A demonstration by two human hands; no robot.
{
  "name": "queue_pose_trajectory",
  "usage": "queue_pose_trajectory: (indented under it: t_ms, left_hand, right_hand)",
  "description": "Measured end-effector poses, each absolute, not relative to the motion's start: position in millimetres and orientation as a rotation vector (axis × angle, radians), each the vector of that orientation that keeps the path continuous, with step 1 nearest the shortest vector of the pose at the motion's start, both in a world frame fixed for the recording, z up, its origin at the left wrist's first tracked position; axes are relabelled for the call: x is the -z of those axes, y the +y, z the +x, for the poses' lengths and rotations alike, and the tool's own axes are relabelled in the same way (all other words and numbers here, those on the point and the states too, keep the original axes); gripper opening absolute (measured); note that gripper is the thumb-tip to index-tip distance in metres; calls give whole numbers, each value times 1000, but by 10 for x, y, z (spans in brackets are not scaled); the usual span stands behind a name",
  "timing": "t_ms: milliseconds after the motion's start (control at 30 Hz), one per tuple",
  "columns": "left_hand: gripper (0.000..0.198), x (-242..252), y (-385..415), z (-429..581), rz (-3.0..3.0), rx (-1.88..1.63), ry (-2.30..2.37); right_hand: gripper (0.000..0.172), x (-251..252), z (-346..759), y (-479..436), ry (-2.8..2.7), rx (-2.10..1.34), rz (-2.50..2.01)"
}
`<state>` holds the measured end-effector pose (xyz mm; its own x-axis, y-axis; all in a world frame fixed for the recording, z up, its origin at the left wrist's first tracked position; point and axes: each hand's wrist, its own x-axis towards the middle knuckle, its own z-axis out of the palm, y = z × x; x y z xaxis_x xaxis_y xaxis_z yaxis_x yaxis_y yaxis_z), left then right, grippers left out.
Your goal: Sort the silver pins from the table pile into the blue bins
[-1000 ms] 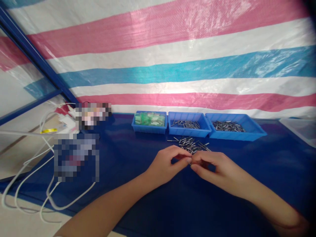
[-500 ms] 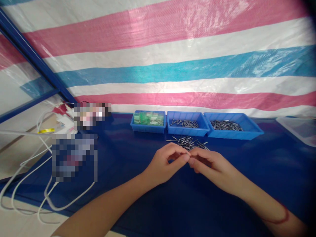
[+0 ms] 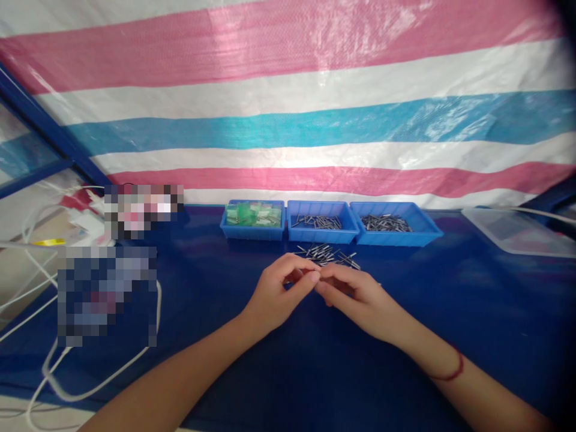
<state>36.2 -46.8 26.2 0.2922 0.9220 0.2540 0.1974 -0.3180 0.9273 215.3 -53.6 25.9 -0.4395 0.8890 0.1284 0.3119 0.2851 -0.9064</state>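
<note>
My left hand (image 3: 276, 294) and my right hand (image 3: 355, 294) meet fingertip to fingertip over the blue table (image 3: 450, 312). Both pinch something small between them that I cannot make out. Just behind the fingers lies a loose pile of small metal pins (image 3: 326, 254). Behind the pile stand three blue trays: the left tray (image 3: 254, 217) holds green plastic parts, the middle tray (image 3: 319, 221) and the right tray (image 3: 391, 222) hold metal pins.
White cables (image 3: 90, 384) loop over the table's left edge. A clear plastic tray (image 3: 517, 231) sits at the far right. A striped pink, white and blue tarp (image 3: 315, 108) hangs behind the table.
The view has shifted, so the trays and hands sit further left and higher in the picture. My hands stay pinched together by the pin pile. A red wrist string now shows.
</note>
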Motion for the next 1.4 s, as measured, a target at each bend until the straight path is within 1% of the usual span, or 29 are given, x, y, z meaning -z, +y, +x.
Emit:
queue_pose_trajectory:
  t_ms: [333,500,700,867,1033,1167,1300,1400]
  left_hand:
    - [11,-299,-467,371,1705,-1096,1032]
    - [11,-285,-462,365,1704,-1110,1052]
    - [16,-206,-444,353,1653,-1104,1075]
    - [18,-189,-428,343,1693,-1052,1078]
    - [19,-246,-433,347,1815,-977,1142]
    - [29,-245,-415,333,1957,-920,1296]
    - [23,-191,-356,289,2263,-793,1377]
    - [33,-136,-320,265,2420,-663,1445]
  right_hand:
    - [23,-254,2143,-524,-1877,-1125,-1080]
    - [22,-215,2138,-511,-1761,-1115,-1094]
    - [23,-178,2173,-503,-1613,-942,-1155]
    - [23,-248,2205,-536,-1731,-755,-1159]
    - [29,-300,2211,-548,-1795,-769,-1145]
    - [32,-277,2320,-413,-1509,-789,-1248]
    - [30,-229,2567,-172,-963,-758,-1263]
    - [30,-215,2741,-41,-704,-847,-1256]
